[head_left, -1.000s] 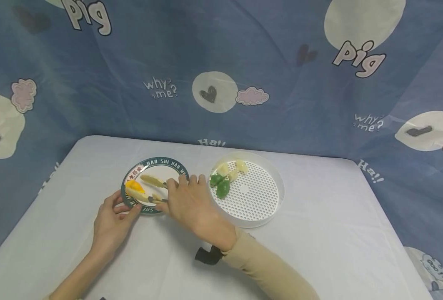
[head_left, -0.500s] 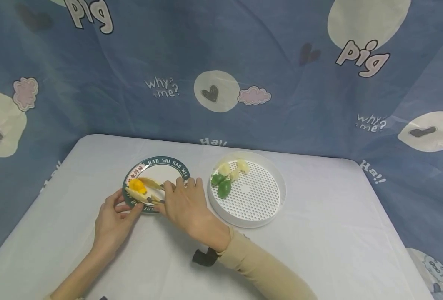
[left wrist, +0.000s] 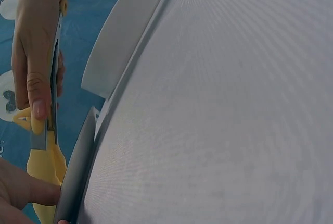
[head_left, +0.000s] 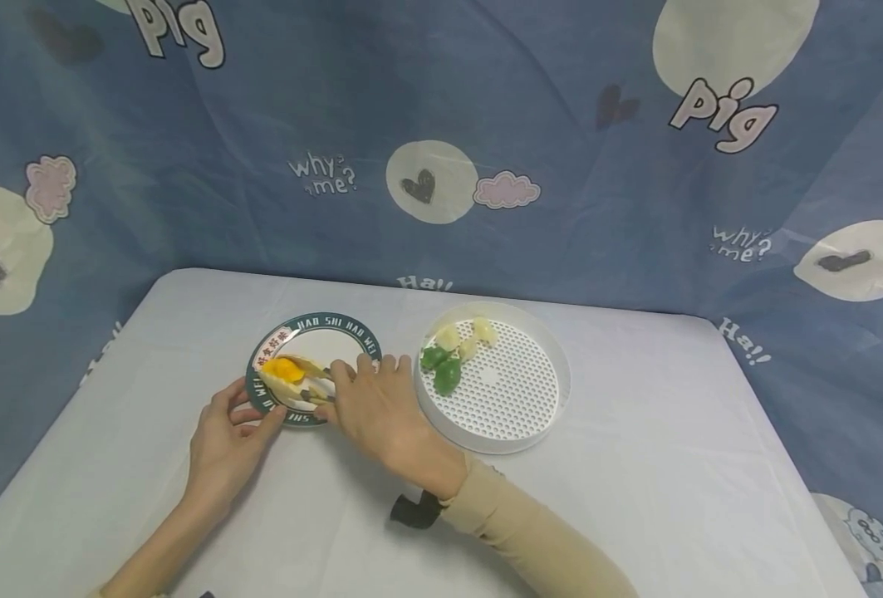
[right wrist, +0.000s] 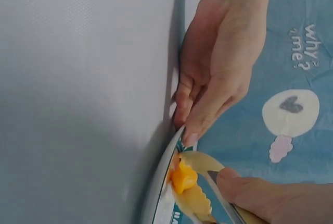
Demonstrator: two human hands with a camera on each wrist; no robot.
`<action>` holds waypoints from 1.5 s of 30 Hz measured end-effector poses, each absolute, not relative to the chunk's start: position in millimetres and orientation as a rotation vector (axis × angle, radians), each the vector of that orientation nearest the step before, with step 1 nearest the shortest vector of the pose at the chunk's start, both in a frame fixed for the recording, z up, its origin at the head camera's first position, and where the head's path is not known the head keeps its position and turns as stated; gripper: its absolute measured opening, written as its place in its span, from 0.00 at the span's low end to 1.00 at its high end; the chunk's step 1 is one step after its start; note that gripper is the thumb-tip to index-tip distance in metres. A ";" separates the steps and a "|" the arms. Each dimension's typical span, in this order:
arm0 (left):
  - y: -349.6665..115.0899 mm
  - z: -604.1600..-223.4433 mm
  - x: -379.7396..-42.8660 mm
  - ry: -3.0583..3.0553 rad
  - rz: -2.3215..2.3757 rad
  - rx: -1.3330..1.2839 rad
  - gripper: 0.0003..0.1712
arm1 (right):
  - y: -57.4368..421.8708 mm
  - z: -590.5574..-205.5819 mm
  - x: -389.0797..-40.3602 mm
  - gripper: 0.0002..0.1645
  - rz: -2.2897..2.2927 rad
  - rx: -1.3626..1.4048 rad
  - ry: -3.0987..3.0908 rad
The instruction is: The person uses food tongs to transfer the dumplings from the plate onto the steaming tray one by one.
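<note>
My left hand point(head_left: 224, 453) grips the near-left rim of a white plate point(head_left: 329, 342) with a green lettered border, its thumb on top of the edge. My right hand point(head_left: 385, 415) holds kitchen tongs point(head_left: 282, 388) with pale yellow scalloped tips and metal arms. Between those tips, over the plate, lies a small bright yellow-orange piece point(head_left: 286, 369). The right wrist view gives the yellow piece point(right wrist: 184, 177) close up, beside the plate's edge point(right wrist: 160, 187). The left wrist view has the tongs point(left wrist: 46, 169) side-on; the yellow piece is hidden there.
Right of the plate stands a round white perforated tray point(head_left: 516, 390) with a raised wall. Green pieces point(head_left: 447, 376) and pale yellow pieces point(head_left: 483, 331) lie in its left part. A white cloth point(head_left: 635, 465) covers the table, and a blue printed curtain point(head_left: 561, 249) hangs behind.
The tongs' tips, spread wide a second ago, have come together around the yellow-orange piece. The piece has shifted slightly right with them. My left hand keeps its hold on the plate.
</note>
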State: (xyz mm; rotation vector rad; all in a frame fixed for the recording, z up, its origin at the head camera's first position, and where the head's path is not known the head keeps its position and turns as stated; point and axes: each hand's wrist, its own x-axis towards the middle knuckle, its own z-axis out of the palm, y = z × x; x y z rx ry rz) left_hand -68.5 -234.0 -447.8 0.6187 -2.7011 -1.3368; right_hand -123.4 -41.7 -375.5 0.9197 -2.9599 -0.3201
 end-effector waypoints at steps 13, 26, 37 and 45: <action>-234.3 -448.8 -69.0 -2.717 -1.325 0.613 0.49 | -27.1 -368.0 -123.1 0.33 -0.306 0.891 -3.002; -233.8 -447.0 -70.6 -2.734 -1.309 0.615 0.50 | 14.5 -355.0 -126.3 0.33 -0.214 0.788 -3.036; -233.6 -448.7 -69.8 -2.717 -1.340 0.634 0.50 | 46.4 -347.7 -126.6 0.34 -0.168 0.696 -3.069; -232.5 -447.1 -69.5 -2.728 -1.336 0.642 0.50 | 71.6 -341.7 -128.4 0.35 -0.159 0.634 -3.072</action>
